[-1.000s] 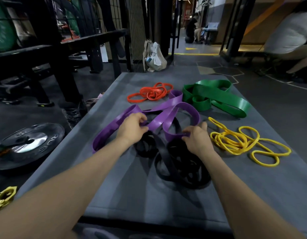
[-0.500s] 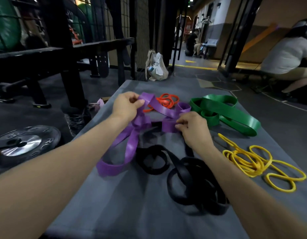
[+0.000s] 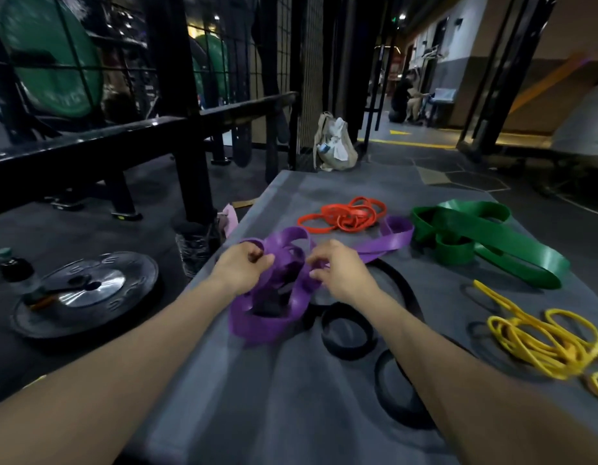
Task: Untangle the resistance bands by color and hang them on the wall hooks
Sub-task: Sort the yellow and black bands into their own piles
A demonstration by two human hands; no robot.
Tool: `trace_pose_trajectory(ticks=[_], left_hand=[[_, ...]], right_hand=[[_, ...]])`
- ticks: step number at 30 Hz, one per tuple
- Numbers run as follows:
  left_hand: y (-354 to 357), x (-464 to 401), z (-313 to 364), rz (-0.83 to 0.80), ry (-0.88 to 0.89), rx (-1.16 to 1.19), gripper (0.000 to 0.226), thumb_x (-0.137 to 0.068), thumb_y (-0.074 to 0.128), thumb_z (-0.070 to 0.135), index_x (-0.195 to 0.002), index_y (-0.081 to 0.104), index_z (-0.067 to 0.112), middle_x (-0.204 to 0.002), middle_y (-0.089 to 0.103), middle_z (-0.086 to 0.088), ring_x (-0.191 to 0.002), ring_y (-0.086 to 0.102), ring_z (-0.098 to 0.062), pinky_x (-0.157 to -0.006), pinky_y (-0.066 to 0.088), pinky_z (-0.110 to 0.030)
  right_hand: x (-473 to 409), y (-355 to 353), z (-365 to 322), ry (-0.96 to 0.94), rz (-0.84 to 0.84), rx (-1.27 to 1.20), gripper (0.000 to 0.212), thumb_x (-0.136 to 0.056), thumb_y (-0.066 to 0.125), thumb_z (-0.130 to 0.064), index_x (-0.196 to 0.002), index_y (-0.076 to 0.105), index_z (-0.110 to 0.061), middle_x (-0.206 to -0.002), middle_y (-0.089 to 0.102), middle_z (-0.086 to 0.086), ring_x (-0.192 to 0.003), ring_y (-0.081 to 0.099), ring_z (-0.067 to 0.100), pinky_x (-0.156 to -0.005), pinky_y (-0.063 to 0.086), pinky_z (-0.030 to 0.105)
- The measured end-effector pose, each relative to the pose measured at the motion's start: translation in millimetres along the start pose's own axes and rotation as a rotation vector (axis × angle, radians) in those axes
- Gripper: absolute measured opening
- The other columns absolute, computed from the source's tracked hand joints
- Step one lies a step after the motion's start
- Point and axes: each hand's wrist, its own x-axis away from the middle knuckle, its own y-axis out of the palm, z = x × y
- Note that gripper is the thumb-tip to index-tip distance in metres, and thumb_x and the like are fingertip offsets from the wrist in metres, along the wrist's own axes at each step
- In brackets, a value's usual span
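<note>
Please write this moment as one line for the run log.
step: untangling | left hand: grips purple band | right hand: grips purple band | black band: on mat | hung: none

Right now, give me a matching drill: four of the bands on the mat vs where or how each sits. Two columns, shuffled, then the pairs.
Things:
1. wide purple rubber band
2. thin orange rubber bands
3. wide green rubber band
4. thin yellow rubber bands

States:
A. loose pile at the mat's right edge, nearest the camera
B. gripped by the left hand and the right hand
C. far right of the mat, untouched
D. far middle of the mat, untouched

Pairs: 1-B, 2-D, 3-C, 4-A
</note>
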Motion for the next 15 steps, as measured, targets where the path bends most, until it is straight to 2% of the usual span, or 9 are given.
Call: trace_pose_trajectory(ticks=[1,2,4,5,8,10,12,13,15], left_hand=[[-1.3,0.4,3.0,0.057,0.0,0.001,0.036,-0.088,0.06,0.034,-0.065,0.047,0.009,-0.069,0.047,-0.007,-0.071,0.049,-0.028,-0.07,0.039,-0.032],[-3.0,2.1,8.7,0.137,-0.011,-0.019,0.034,-0.085,0.063,0.038,-0.073,0.052,0.008,-0.087,0.052,-0.014,-0.085,0.054,-0.033,-0.08,0.044,-0.037],[-3.4,4.8,21.5,0.268,-0.016,-0.086,0.048,-0.081,0.068,0.039,-0.106,0.053,0.002,-0.123,0.041,-0.02,-0.114,0.045,-0.037,-0.098,0.04,-0.044],[-1.6,6.8,28.9,0.311,0.021,-0.108,0.057,-0.078,0.071,0.038,-0.114,0.048,0.0,-0.128,0.037,-0.019,-0.119,0.041,-0.037,-0.1,0.039,-0.045],[14.4,10.7,50.2,0.412,0.188,-0.244,0.062,-0.07,0.078,0.036,-0.111,0.045,0.002,-0.124,0.04,-0.018,-0.118,0.041,-0.035,-0.097,0.039,-0.042],[30.1,8.7,62.4,0.443,0.264,-0.334,0.056,-0.07,0.078,0.033,-0.106,0.045,0.005,-0.118,0.042,-0.015,-0.111,0.043,-0.032,-0.091,0.039,-0.039],[46.5,3.8,75.0,0.435,0.404,-0.336,0.046,-0.071,0.077,0.03,-0.099,0.046,0.01,-0.11,0.044,-0.011,-0.103,0.044,-0.029,-0.084,0.039,-0.036],[54.5,-0.2,81.1,0.418,0.496,-0.31,0.041,-0.072,0.076,0.029,-0.096,0.047,0.012,-0.107,0.045,-0.008,-0.1,0.045,-0.027,-0.082,0.039,-0.035],[70.1,-9.9,91.0,0.338,0.642,-0.278,0.036,-0.077,0.071,0.034,-0.099,0.051,0.015,-0.107,0.048,-0.005,-0.101,0.047,-0.025,-0.083,0.04,-0.036]], right_hand=[[1.3,-2.7,1.7,-0.008,-0.014,-0.012,0.025,-0.078,0.067,-0.001,-0.103,0.069,-0.003,-0.109,0.061,0.013,-0.103,0.057,0.025,-0.087,0.036,0.019],[2.1,-8.5,4.3,-0.012,-0.001,-0.033,0.026,-0.078,0.066,-0.001,-0.104,0.069,-0.003,-0.108,0.063,0.013,-0.103,0.058,0.024,-0.087,0.036,0.017],[3.1,-24.9,15.0,0.027,0.082,-0.065,0.024,-0.079,0.064,0.002,-0.103,0.068,-0.002,-0.105,0.067,0.013,-0.101,0.061,0.024,-0.088,0.038,0.017],[3.1,-32.5,24.2,0.071,0.113,-0.061,0.024,-0.079,0.063,0.003,-0.102,0.068,-0.002,-0.104,0.069,0.013,-0.1,0.062,0.025,-0.09,0.04,0.021],[6.4,-48.4,63.1,0.247,0.112,0.073,0.023,-0.08,0.061,0.0,-0.103,0.066,0.0,-0.108,0.067,0.018,-0.104,0.062,0.031,-0.09,0.044,0.031],[11.3,-54.8,90.0,0.376,0.061,0.189,0.009,-0.079,0.063,-0.009,-0.086,0.061,-0.003,-0.105,0.063,0.023,-0.099,0.06,0.032,-0.077,0.044,0.031],[14.2,-56.5,113.2,0.485,0.008,0.197,0.032,-0.078,0.066,-0.02,-0.064,0.039,-0.011,-0.094,0.053,0.02,-0.089,0.053,0.028,-0.07,0.033,0.029],[14.9,-56.0,121.6,0.52,-0.031,0.189,0.042,-0.079,0.067,-0.025,-0.061,0.031,-0.015,-0.092,0.048,0.016,-0.09,0.051,0.029,-0.07,0.03,0.029],[16.5,-54.0,126.6,0.536,-0.078,0.171,0.042,-0.083,0.066,-0.035,-0.065,0.035,-0.014,-0.091,0.044,0.012,-0.095,0.052,0.03,-0.07,0.028,0.027]])
